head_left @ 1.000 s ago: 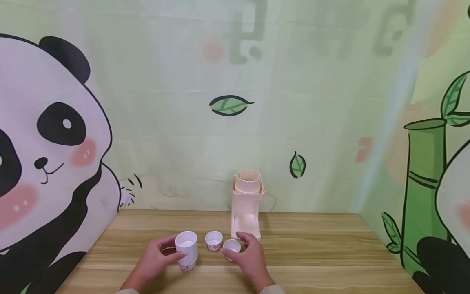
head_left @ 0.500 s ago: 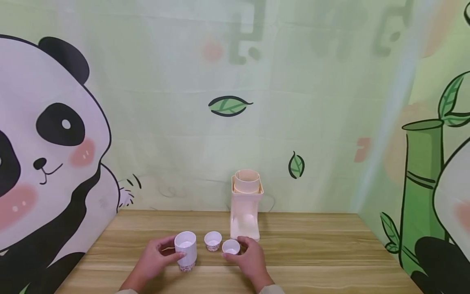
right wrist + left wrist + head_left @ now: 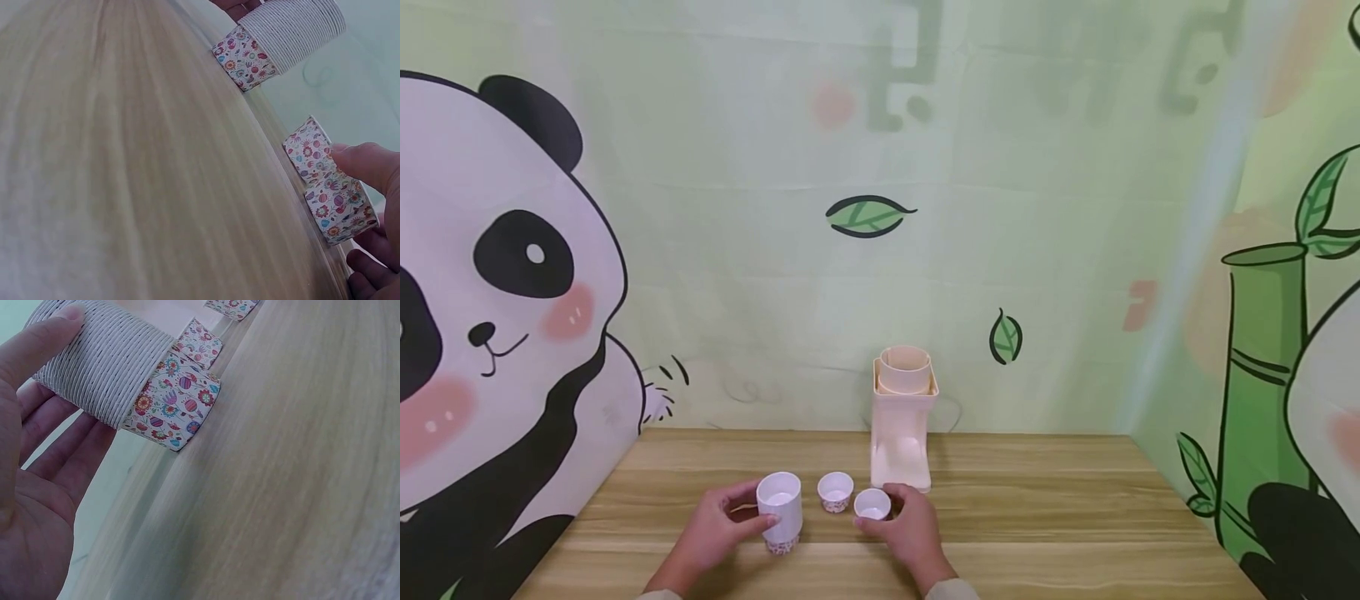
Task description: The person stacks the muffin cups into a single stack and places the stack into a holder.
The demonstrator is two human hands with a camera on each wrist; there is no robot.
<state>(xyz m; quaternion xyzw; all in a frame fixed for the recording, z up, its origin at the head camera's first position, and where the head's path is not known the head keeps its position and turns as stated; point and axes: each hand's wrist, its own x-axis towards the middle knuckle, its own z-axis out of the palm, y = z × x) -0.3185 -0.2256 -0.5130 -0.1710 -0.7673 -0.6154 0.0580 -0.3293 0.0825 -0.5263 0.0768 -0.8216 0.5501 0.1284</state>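
Observation:
My left hand [image 3: 722,517] grips a tall stack of nested paper cups [image 3: 780,508], thumb in front and fingers behind. In the left wrist view, the many white rims form a ribbed wall above the flowered side of the lowest cup [image 3: 172,403]. The stack is upright, its base at or close to the tabletop. With thumb and finger, my right hand [image 3: 913,525] pinches a single flowered paper cup [image 3: 872,505], mouth up. Another flowered paper cup [image 3: 836,498] stands by itself between the stack and that cup. The right hand's lower fingers are partly hidden in the head view.
A pale pink dispenser-like holder [image 3: 900,450] with a round tube [image 3: 905,371] on top stands behind the cups. The wood-grain table [image 3: 1037,508] stretches to both sides. A green cloth backdrop [image 3: 760,292] printed with pandas and bamboo rises at the back.
My right index finger has come down and closer around the single cup, which has barely shifted. The left hand and the stack look still; the view has shifted slightly.

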